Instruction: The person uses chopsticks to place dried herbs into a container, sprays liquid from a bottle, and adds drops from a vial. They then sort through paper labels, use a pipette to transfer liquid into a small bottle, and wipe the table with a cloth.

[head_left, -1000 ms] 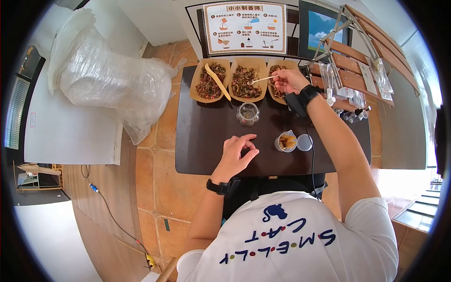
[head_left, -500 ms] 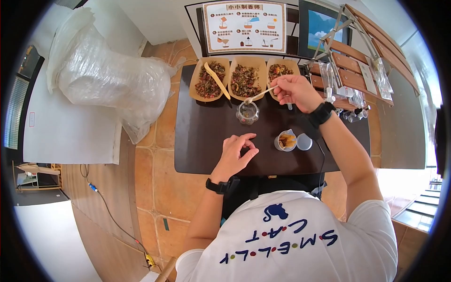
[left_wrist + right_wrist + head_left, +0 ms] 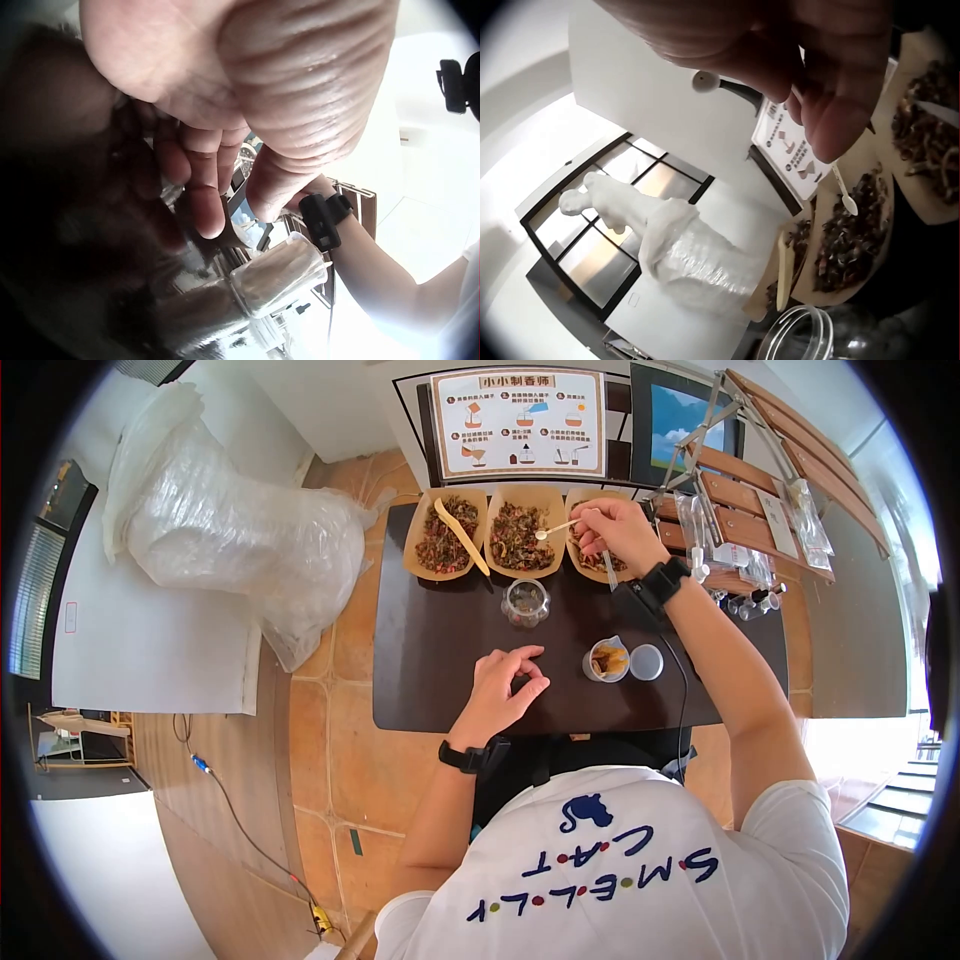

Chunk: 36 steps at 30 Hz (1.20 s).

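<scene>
At far left you have a plastic-wrapped bundle [image 3: 240, 525] standing beside the dark table [image 3: 425, 650]. On the table, the left paper tray [image 3: 433, 572] holds a dried plant mix, with a pale curved wooden utensil [image 3: 460, 534] lying across it. Your left hand [image 3: 500, 688] is at the near side of the tabletop, fingers relaxed and slightly bent, gripping nothing. Beyond it, the middle paper tray [image 3: 520, 573] holds more dried mix, and a clear ribbed jar [image 3: 525, 603] stands just in front of that tray. The small spoon [image 3: 557, 529] has its bowl over the right part of the middle tray; whether it touches the mix, you cannot tell. The clear measuring cup [image 3: 599, 676], containing amber pieces, stands nearer you. Your right hand [image 3: 622, 536] pinches the spoon's handle, fingers narrow, above the right paper tray [image 3: 579, 563]. A round translucent lid [image 3: 647, 662] lies just right of the cup.
</scene>
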Motion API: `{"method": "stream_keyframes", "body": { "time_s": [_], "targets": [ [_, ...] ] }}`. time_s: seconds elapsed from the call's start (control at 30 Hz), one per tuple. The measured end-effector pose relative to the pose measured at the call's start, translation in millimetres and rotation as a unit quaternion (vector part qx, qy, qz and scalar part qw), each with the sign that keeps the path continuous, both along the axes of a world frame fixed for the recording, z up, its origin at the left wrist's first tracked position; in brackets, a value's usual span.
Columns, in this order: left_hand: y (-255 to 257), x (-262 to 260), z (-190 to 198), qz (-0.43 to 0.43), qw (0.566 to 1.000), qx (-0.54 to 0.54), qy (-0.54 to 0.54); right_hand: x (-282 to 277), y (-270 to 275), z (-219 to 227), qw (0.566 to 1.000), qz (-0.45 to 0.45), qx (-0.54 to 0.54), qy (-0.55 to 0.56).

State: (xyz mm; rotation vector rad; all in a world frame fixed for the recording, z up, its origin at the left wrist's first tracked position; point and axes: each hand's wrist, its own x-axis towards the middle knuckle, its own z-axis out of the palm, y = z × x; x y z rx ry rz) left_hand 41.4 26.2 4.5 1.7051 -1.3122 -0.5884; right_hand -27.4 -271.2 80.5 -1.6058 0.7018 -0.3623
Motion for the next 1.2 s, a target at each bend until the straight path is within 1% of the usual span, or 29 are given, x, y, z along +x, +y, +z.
{"method": "stream_keyframes", "body": {
  "time_s": [0.03, 0.1, 0.13, 0.17, 0.2, 0.23, 0.27, 0.3, 0.33, 0.4, 0.43, 0.5, 0.53, 0.57, 0.6, 0.63, 0.67, 0.77, 0.8, 0.83, 0.9, 0.93, 0.97, 1.0, 1.03, 1.07, 1.1, 1.13, 1.2],
  "targets": [
    [0, -1, 0, 0.001, 1.0, 0.0, 0.004, 3, -4, -7, 1.0, 0.0, -0.001, -0.001],
    [0, 0, -1, 0.004, 1.0, -0.001, 0.008, 9, -11, -21, 0.998, -0.032, 0.044, 0.014],
    [0, 0, -1, 0.002, 1.0, 0.003, 0.009, 13, -14, -28, 0.998, -0.031, 0.044, 0.013],
    [1, 0, -1, -0.001, 1.0, 0.007, 0.01, 16, -18, -35, 0.999, -0.025, 0.03, 0.037],
    [0, 0, -2, -0.001, 1.0, 0.007, 0.009, 17, -19, -36, 0.998, -0.02, 0.016, 0.06],
    [0, 0, -2, 0.002, 1.0, 0.004, 0.005, 16, -20, -37, 0.998, -0.02, 0.017, 0.059],
    [0, 0, -3, 0.005, 1.0, 0.001, 0.001, 15, -21, -39, 0.974, 0.012, -0.194, 0.113],
    [0, 0, -2, 0.004, 1.0, 0.002, -0.001, 15, -17, -36, 0.904, 0.043, -0.394, 0.162],
    [0, -1, 0, 0.005, 1.0, -0.001, -0.003, 12, -14, -32, 0.905, 0.042, -0.392, 0.161],
    [1, -1, 1, 0.005, 1.0, -0.003, -0.004, -2, -7, -19, 0.83, -0.015, -0.553, 0.075],
    [0, -1, 1, 0.005, 1.0, 0.002, -0.006, -8, -3, -9, 0.832, -0.017, -0.55, 0.076],
    [0, 0, 2, -0.002, 1.0, 0.01, -0.008, -24, 1, 11, 0.864, -0.017, -0.502, 0.021],
    [-1, 0, 2, -0.002, 1.0, 0.012, -0.01, -31, 7, 20, 0.873, -0.025, -0.488, -0.004],
    [-2, 0, 2, -0.005, 1.0, 0.014, -0.013, -39, 13, 31, 0.874, -0.033, -0.485, -0.001],
    [-7, 0, -1, -0.027, 0.999, 0.019, -0.018, -54, 19, 42, 0.898, -0.025, -0.438, -0.024],
    [-7, 1, -5, 0.002, 1.0, 0.001, 0.023, -61, 25, 51, 0.918, -0.006, -0.392, -0.051],
    [-6, 0, -9, 0.033, 0.997, -0.016, 0.066, -68, 29, 55, 0.921, -0.019, -0.374, -0.112],
    [-7, 2, -6, 0.09, 0.988, -0.052, 0.116, -103, 42, 70, 0.925, -0.055, -0.351, -0.132],
    [-6, 7, -11, 0.11, 0.987, -0.043, 0.113, -117, 47, 77, 0.927, -0.058, -0.35, -0.124],
    [-7, 10, -9, 0.144, 0.984, -0.041, 0.096, -130, 50, 76, 0.927, -0.066, -0.347, -0.124],
    [-9, 13, 5, 0.171, 0.985, -0.03, -0.006, -155, 56, 72, 0.95, -0.068, -0.292, -0.086],
    [-13, 13, 12, 0.168, 0.985, -0.027, -0.01, -166, 58, 70, 0.954, -0.068, -0.284, -0.066],
    [-17, 13, 19, 0.17, 0.984, -0.022, -0.048, -175, 58, 64, 0.955, -0.072, -0.281, -0.069],
    [-22, 12, 22, 0.172, 0.981, -0.017, -0.086, -184, 58, 57, 0.96, -0.084, -0.257, -0.065],
    [-27, 13, 21, 0.17, 0.981, -0.014, -0.091, -193, 58, 49, 0.966, -0.095, -0.234, -0.062],
    [-33, 16, 18, 0.16, 0.976, -0.022, -0.147, -201, 56, 43, 0.972, -0.102, -0.207, -0.049],
    [-38, 18, 20, 0.151, 0.967, -0.03, -0.205, -208, 55, 38, 0.972, -0.102, -0.203, -0.055],
    [-43, 19, 23, 0.151, 0.965, -0.027, -0.213, -214, 55, 34, 0.973, -0.115, -0.192, -0.055],
    [-53, 18, 27, 0.138, 0.947, -0.017, -0.29, -223, 57, 28, 0.975, -0.134, -0.173, -0.051]
  ]
}}
